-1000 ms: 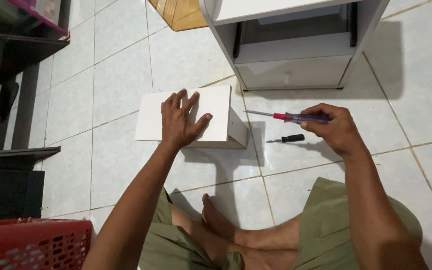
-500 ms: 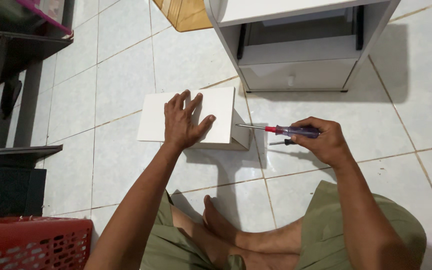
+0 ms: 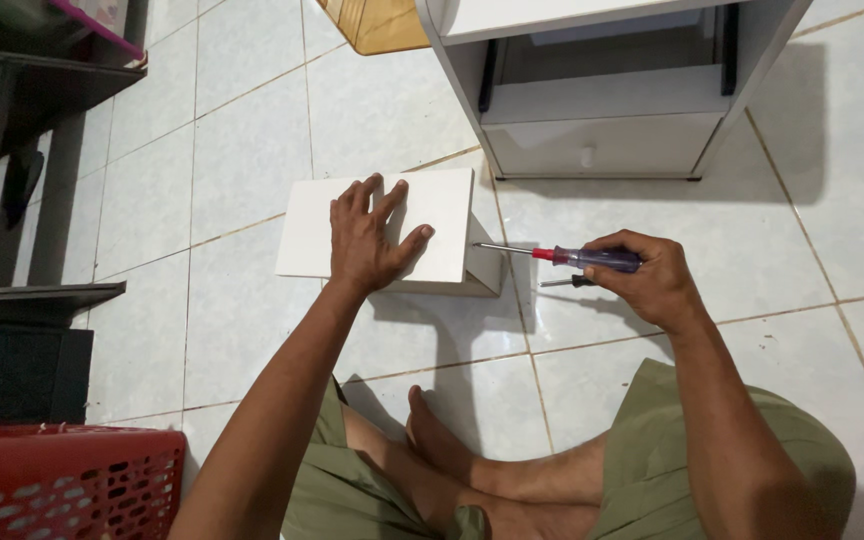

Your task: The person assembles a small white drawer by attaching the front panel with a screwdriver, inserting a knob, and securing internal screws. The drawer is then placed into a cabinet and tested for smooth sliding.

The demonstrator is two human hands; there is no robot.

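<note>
My left hand (image 3: 367,235) lies flat, fingers spread, on top of a white box-like drawer piece (image 3: 442,215) that rests on the tiled floor. My right hand (image 3: 652,275) grips a screwdriver (image 3: 572,257) with a red and purple handle. Its metal shaft points left, and the tip touches the right side of the white piece. A second, small dark screwdriver (image 3: 564,282) lies on the floor just under the held one, partly hidden by my right hand.
A white cabinet (image 3: 602,100) with an open lower bay stands just beyond the white piece. A red plastic basket (image 3: 62,480) sits at the bottom left, dark shelving (image 3: 22,90) along the left. My crossed legs and bare foot (image 3: 432,440) are below.
My right hand has brought the screwdriver down and left, from above the floor to the right side of the white piece. My left hand has stayed flat on top.
</note>
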